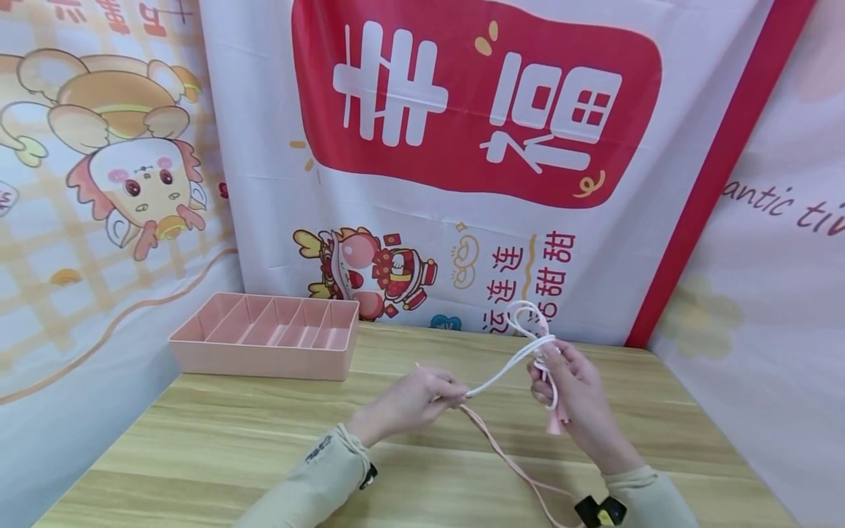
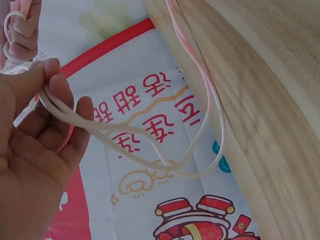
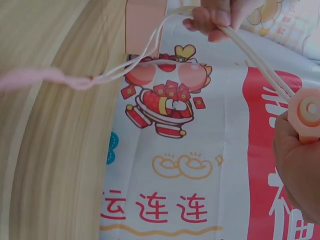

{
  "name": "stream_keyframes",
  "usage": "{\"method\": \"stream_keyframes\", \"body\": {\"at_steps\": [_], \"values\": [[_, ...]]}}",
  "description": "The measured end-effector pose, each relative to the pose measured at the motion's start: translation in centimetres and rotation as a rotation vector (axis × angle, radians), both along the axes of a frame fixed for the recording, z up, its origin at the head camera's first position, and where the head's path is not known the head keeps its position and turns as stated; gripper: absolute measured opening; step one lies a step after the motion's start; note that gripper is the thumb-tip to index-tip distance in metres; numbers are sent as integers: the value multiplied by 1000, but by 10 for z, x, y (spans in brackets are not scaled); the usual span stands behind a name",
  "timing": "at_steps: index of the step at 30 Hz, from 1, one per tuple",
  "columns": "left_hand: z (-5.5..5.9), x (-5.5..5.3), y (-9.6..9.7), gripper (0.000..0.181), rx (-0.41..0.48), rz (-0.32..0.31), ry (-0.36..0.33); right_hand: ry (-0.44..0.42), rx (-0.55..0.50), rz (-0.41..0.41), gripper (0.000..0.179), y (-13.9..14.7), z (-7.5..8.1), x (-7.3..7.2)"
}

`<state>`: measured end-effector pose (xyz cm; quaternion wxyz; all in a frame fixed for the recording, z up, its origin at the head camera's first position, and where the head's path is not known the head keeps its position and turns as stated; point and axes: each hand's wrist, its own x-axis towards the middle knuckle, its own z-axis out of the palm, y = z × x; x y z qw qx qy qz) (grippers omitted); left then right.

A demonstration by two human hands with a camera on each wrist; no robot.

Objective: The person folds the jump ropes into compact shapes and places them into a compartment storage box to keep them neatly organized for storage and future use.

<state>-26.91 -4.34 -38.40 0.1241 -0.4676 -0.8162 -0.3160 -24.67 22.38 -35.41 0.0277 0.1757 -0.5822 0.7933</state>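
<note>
A thin cord (image 1: pixel 505 372), white along part of its length and pink along the rest, stretches doubled between the two hands. My left hand (image 1: pixel 422 396) pinches the doubled strands between thumb and fingertips; in the left wrist view a slack loop of cord (image 2: pixel 200 175) hangs from it. My right hand (image 1: pixel 577 396) grips a bundle of looped white cord, one loop standing up above the fingers. A pink many-sided piece with a round knob (image 3: pixel 307 112) sticks out of that hand in the right wrist view. From the left hand, pink strands (image 1: pixel 502 451) trail down toward the right wrist.
A pink tray (image 1: pixel 260 357) divided into several compartments stands at the back left of the wooden table (image 1: pixel 264 433). Printed cloth (image 1: pixel 251 183) hangs behind the table and along both sides. Each wrist bears a small black device (image 1: pixel 599 511).
</note>
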Motion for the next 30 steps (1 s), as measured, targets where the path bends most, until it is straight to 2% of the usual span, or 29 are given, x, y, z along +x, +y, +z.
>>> {"method": "stream_keyframes", "body": {"at_steps": [6, 10, 14, 18, 24, 30], "values": [[-1, -1, 1, 16, -121, -9, -26, 47, -34, 130, 23, 2, -1, 2], [-1, -2, 2, 14, -149, -24, -34, 40, -11, 223, 25, 4, 0, 3], [-2, -3, 1, 10, -171, -35, -34, 28, 78, 296, 29, 5, 2, 6], [-6, -6, -1, 10, -181, -25, -35, 69, 183, 384, 26, 3, 3, 8], [-9, -9, -3, 10, -164, -36, -108, 134, 261, 555, 23, 1, 0, 12], [-10, -12, -9, 10, -205, 64, -110, 219, 439, 728, 24, -1, -7, 13]]}}
